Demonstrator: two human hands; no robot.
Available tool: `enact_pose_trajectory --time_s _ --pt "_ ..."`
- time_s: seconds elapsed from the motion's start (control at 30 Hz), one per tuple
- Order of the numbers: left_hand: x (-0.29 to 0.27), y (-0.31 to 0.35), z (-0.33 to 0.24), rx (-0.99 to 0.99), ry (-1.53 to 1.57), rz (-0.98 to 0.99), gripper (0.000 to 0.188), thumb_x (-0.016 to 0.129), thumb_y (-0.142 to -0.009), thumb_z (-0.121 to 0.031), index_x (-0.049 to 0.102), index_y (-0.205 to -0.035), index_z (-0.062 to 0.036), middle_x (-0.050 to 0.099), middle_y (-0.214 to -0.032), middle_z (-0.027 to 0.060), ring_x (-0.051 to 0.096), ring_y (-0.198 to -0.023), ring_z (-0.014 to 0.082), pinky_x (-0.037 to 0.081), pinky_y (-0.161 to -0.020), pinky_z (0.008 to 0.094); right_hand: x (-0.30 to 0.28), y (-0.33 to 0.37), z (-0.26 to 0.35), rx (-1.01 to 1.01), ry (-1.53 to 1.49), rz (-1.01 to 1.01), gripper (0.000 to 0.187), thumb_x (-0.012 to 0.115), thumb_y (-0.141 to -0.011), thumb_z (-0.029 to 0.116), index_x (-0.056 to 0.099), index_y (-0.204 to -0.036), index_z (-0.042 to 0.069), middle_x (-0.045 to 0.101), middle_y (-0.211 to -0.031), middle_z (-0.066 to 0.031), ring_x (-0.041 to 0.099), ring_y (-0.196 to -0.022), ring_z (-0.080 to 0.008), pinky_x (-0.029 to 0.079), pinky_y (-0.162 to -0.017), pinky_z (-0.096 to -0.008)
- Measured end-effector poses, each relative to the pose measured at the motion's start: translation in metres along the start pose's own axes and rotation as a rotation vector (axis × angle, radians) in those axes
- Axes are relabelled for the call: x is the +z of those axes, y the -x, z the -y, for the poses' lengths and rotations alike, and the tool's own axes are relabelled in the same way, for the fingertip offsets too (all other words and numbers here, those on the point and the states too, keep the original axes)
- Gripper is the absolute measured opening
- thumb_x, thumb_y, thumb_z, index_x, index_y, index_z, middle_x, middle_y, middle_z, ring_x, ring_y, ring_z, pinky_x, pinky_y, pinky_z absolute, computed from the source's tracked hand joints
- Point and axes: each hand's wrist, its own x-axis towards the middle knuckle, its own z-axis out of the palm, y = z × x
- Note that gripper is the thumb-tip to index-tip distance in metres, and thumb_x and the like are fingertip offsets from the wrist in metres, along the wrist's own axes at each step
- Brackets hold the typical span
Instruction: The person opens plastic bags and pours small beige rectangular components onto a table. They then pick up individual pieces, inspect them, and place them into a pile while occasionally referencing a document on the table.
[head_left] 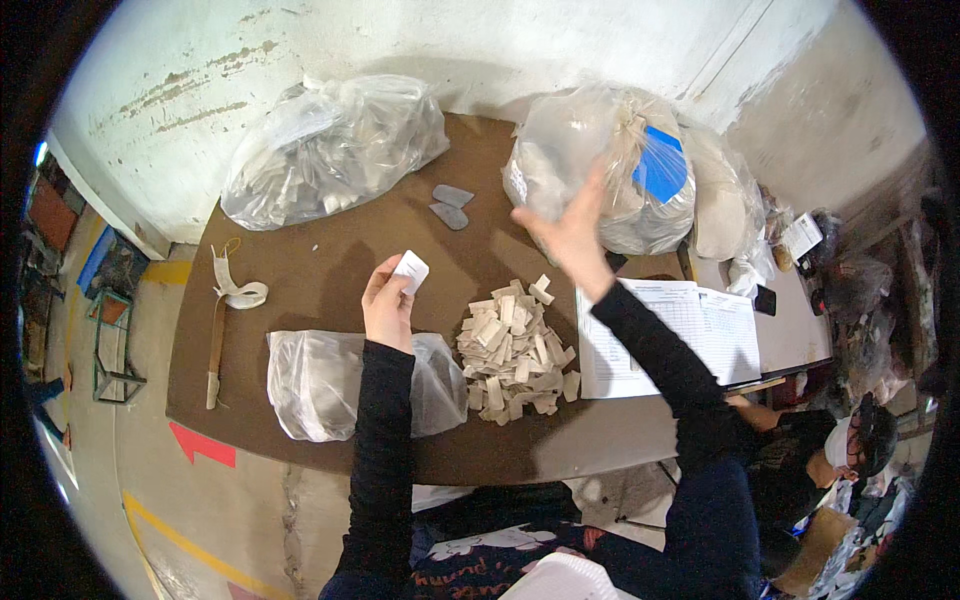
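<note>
Our left hand (388,308) pinches a card (411,271); our right hand (578,238), fingers apart, partly hides a bag (655,228); papers (650,340) lie beside a pile (512,348).

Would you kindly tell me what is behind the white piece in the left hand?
Brown tabletop shows beyond the white piece in the left hand; whatever is directly behind it cannot be seen.

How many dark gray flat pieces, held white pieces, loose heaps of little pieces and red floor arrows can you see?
Dark gray flat pieces: 2
White piece in left hand: 1
Loose heap: 1
Red floor arrow: 1
Total: 5
</note>
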Motion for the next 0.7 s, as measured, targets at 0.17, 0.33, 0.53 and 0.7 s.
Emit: enact_pose_trajectory --time_s 0.17,0.33,0.53,0.7 --pt "-0.002 -0.005 0.009 -0.037 -0.034 0.014 0.030 0.057 -0.080 -0.001 0.061 -0.109 -0.0072 0.065 -0.098 -0.0003 0.060 -0.085 0.0080 0.043 -0.067 0.0203 0.043 -0.009 -0.018 0.440 -0.171 -0.026 0.069 0.074 -0.079 0.018 0.041 -0.136 -0.004 0.051 -0.129 -0.0237 0.049 -0.119 -0.0347 0.040 -0.099 -0.0436" --pt "0.004 -0.003 0.013 -0.079 -0.024 0.014 0.030 0.057 -0.079 0.002 0.062 -0.107 -0.0073 0.064 -0.099 -0.0006 0.059 -0.087 0.0102 0.042 -0.071 0.0215 0.032 -0.036 -0.053 0.627 -1.001 -0.148 0.026 0.059 -0.090 0.003 0.061 -0.114 -0.006 0.068 -0.107 -0.0083 0.062 -0.092 -0.0150 0.047 -0.082 -0.0295" --pt "-0.007 -0.008 0.007 -0.056 -0.025 0.035 0.031 0.057 -0.078 0.002 0.062 -0.108 -0.0080 0.064 -0.100 -0.0010 0.058 -0.085 0.0087 0.040 -0.070 0.0207 -0.045 -0.074 0.021 0.541 -1.131 -0.020 0.023 0.062 -0.090 0.005 0.063 -0.111 -0.004 0.068 -0.105 -0.0075 0.062 -0.089 -0.0120 0.049 -0.078 -0.0274" --pt "-0.001 -0.005 0.009 -0.054 -0.048 -0.004 0.032 0.057 -0.079 0.000 0.062 -0.109 -0.0069 0.065 -0.094 -0.0018 0.058 -0.077 0.0057 0.038 -0.060 0.0195 -0.083 -0.086 0.044 0.527 -1.226 0.039 0.022 0.064 -0.089 0.004 0.063 -0.110 -0.002 0.068 -0.102 -0.0071 0.063 -0.089 -0.0122 0.050 -0.078 -0.0273"
